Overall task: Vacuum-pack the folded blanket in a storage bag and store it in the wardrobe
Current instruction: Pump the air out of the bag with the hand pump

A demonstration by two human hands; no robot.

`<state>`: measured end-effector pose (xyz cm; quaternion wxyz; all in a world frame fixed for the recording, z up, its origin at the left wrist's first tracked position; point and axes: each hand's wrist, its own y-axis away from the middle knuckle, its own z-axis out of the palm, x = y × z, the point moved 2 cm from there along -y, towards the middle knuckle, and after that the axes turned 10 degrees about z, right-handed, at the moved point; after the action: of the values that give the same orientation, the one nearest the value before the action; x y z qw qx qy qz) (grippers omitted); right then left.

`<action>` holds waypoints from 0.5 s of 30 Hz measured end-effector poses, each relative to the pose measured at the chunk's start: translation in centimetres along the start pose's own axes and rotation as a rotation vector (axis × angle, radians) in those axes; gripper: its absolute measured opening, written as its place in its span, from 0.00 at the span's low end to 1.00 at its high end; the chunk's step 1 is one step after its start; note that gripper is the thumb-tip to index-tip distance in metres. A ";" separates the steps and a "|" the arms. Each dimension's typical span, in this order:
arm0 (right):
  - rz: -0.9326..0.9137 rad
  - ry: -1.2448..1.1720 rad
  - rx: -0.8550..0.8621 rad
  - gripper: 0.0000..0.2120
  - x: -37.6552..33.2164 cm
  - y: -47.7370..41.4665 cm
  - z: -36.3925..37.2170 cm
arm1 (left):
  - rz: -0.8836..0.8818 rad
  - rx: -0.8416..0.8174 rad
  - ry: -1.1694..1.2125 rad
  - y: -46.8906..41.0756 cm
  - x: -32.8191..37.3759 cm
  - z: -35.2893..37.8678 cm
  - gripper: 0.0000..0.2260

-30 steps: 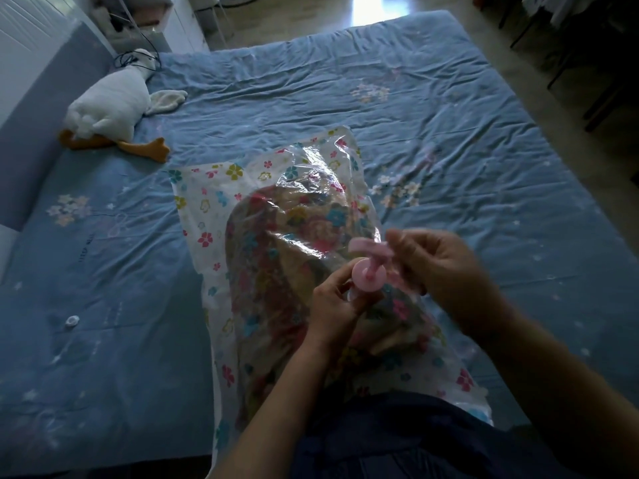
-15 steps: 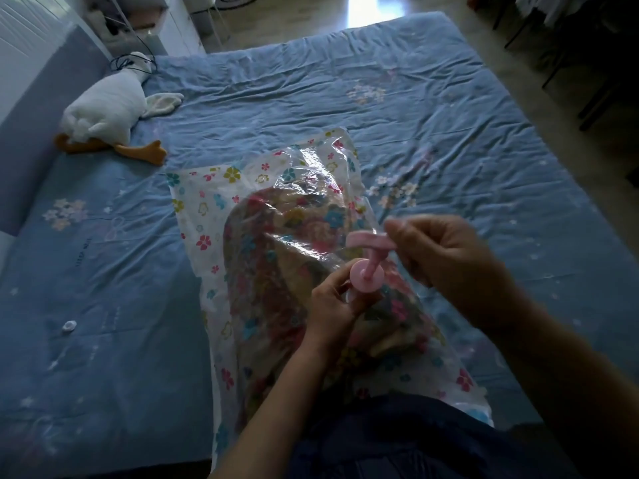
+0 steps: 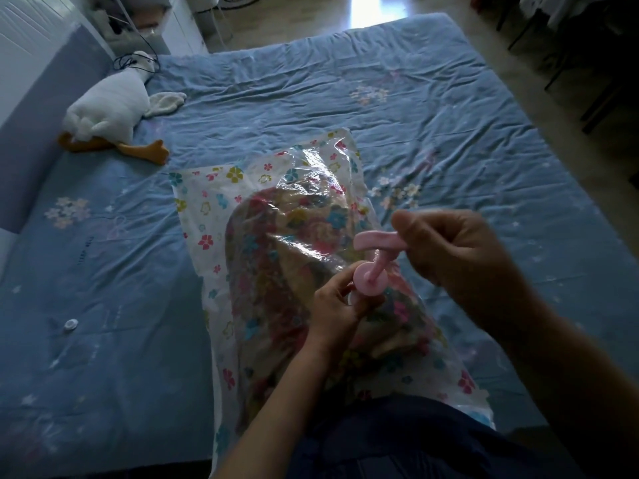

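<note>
A clear storage bag [image 3: 214, 202] printed with flowers lies on the blue bed [image 3: 432, 126], with the folded flowery blanket [image 3: 276, 257] inside it. A pink hand pump [image 3: 371, 274] stands upright on the bag near its middle. My left hand [image 3: 333, 305] grips the pump's barrel just under its round top. My right hand [image 3: 453, 250] grips the pump's T-handle [image 3: 373, 240], which is drawn up on its rod above the barrel. The bag's near end runs under my dark clothing.
A white plush goose [image 3: 110, 112] with orange feet lies at the bed's far left by the headboard. A small white cap [image 3: 71, 324] sits on the sheet to the left. Dark chair legs stand on the floor at the far right.
My right hand has pulled the pink T-handle further up and away from the barrel. My left hand has kept its hold on the barrel.
</note>
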<state>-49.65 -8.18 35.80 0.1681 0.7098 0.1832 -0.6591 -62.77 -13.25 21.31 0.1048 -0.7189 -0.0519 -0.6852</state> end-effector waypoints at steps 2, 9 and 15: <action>-0.087 -0.039 -0.017 0.17 -1.2 0.1 -0.3 | 0.002 0.010 0.008 0.1 0.2 0.1 0.21; 0.225 0.360 0.044 0.21 8.3 -0.3 0.5 | 0.003 -0.006 -0.020 0.3 -0.3 0.1 0.19; -0.121 0.031 -0.016 0.15 -2.4 0.2 -0.2 | -0.006 0.014 0.052 0.1 0.3 0.0 0.21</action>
<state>-49.50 -8.35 38.20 0.1307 0.7063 0.2337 -0.6553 -62.70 -13.37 21.56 0.1090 -0.7000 -0.0563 -0.7036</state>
